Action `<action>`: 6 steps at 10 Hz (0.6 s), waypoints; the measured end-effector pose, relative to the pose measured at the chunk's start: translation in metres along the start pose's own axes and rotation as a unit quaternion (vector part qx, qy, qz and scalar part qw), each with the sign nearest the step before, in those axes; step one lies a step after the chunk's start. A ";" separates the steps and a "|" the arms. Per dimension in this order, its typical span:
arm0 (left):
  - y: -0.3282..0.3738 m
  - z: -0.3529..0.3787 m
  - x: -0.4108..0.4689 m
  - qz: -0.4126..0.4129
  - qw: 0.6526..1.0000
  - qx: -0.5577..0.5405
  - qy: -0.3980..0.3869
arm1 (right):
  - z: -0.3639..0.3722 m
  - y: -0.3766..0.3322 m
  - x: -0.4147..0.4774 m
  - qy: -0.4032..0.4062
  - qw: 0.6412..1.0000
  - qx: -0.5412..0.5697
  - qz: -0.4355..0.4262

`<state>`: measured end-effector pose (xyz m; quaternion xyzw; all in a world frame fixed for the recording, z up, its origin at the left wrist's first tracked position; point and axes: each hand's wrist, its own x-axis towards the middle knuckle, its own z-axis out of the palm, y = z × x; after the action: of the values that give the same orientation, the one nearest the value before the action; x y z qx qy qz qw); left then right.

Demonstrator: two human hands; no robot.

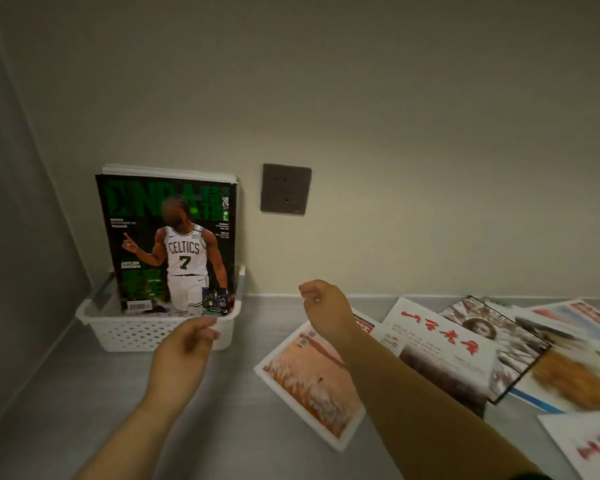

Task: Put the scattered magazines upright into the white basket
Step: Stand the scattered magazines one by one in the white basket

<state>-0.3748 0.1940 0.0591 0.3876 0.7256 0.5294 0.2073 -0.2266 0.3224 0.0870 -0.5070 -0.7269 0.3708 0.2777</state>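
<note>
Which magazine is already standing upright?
The green basketball magazine, standing in the white basket against the wall; the others lie flat on the counter.

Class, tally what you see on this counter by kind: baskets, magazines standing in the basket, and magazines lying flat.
White basket: 1
Magazines standing in the basket: at least 2
Magazines lying flat: at least 5, overlapping
Total: at least 8

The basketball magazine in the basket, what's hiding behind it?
Behind the basketball magazine in the white basket, white page tops of more magazines peek out. Their covers are hidden.
</note>
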 end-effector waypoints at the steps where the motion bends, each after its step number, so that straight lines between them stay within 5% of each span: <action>1: 0.015 0.041 -0.045 0.012 0.999 -0.003 -0.037 | -0.045 0.037 -0.028 0.029 1.000 -0.005 -0.001; 3: 0.048 0.147 -0.129 0.032 0.993 0.010 -0.113 | -0.164 0.141 -0.099 0.001 0.989 -0.134 0.058; 4: 0.066 0.214 -0.175 0.019 0.988 0.029 -0.149 | -0.243 0.205 -0.134 0.033 0.992 -0.077 0.094; 5: 0.072 0.276 -0.218 0.050 0.970 0.125 -0.201 | -0.325 0.263 -0.163 -0.256 0.961 0.081 0.061; 6: 0.073 0.324 -0.252 0.148 0.921 0.269 -0.240 | -0.359 0.322 -0.203 -0.008 0.982 0.012 0.187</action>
<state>0.0359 0.2041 -0.0151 0.6468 0.7038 0.2302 0.1826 0.2910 0.2915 0.0220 -0.6275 -0.6172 0.4288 0.2035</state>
